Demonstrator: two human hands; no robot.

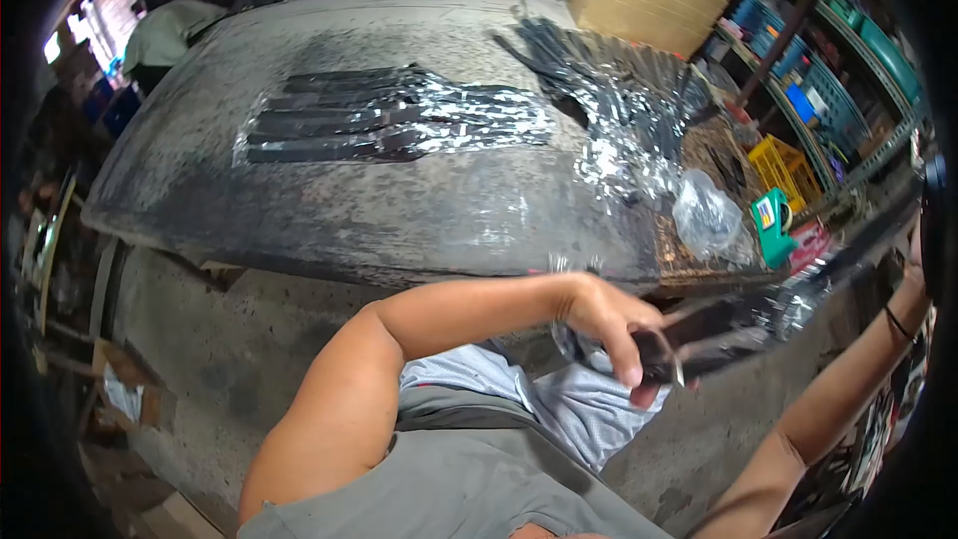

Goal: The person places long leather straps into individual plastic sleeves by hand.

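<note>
The person's left hand [609,324] is clenched around one end of a long dark strip wrapped in clear plastic [728,324], held just near of the worktable [299,210]. The right hand [913,265], at the far right edge, is mostly hidden, so its grip cannot be told. On the table lies a row of about five wrapped strips [389,125], a looser heap [619,90] to their right, and one crumpled plastic bag [704,215].

Two hands [609,324] in view, one table [399,210], five wrapped dark strips [339,125] side by side.
</note>
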